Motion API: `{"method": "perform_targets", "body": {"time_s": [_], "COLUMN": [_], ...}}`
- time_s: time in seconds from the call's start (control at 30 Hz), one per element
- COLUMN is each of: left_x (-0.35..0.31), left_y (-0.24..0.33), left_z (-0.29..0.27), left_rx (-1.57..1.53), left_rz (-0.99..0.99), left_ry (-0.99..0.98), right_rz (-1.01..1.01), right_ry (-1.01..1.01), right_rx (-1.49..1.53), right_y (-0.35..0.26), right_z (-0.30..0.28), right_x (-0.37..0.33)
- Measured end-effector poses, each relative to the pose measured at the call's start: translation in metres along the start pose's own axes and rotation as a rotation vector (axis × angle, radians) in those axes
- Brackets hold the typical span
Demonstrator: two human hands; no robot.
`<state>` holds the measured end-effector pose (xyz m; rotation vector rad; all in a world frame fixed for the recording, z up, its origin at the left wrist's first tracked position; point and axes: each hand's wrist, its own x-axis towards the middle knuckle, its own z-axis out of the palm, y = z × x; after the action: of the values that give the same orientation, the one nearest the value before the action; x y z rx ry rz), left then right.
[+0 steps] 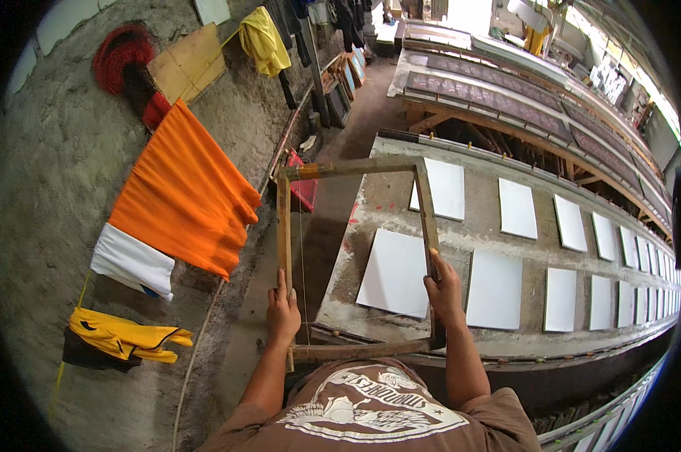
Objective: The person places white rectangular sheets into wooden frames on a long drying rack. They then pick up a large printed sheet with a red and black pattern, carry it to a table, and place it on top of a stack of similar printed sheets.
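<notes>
Both my hands hold up a rectangular wooden frame [355,166] in front of my chest, and the table and floor show through its opening. My left hand [283,318] is closed on the lower part of the left bar, fingers pointing up along it. Around the right bar, somewhat higher, my right hand [447,290] is wrapped. Thin threads run inside the left and bottom bars; whether a fine mesh spans the opening I cannot tell. Behind the frame, a white sheet [389,271] lies on the long table [446,241], with another white sheet [446,188] partly behind the right bar.
Rows of white sheets [560,300] run along the table to the right. Beyond stand more long tables [491,79]. Along the left wall hang an orange cloth [186,192], a white cloth [131,258] and yellow cloths [122,331]. A red object [304,188] stands on the floor.
</notes>
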<state>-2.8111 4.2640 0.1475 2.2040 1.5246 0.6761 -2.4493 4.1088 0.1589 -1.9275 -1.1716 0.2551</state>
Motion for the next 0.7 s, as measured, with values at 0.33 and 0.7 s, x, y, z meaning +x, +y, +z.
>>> {"method": "perform_targets", "body": {"time_s": [0.33,0.7], "left_x": [0.07,0.194], "left_y": [-0.084,-0.235], "left_z": [-0.013,-0.066], "left_rx": [-0.041,0.043], "left_rz": [0.084,0.1], "left_ry": [-0.057,-0.097], "right_rz": [0.116,0.168], "right_ry": [0.028,0.005], "right_rx": [-0.026,-0.144], "right_y": [-0.039,-0.153], "right_z": [0.078,0.233], "right_x": [0.015,0.073]}}
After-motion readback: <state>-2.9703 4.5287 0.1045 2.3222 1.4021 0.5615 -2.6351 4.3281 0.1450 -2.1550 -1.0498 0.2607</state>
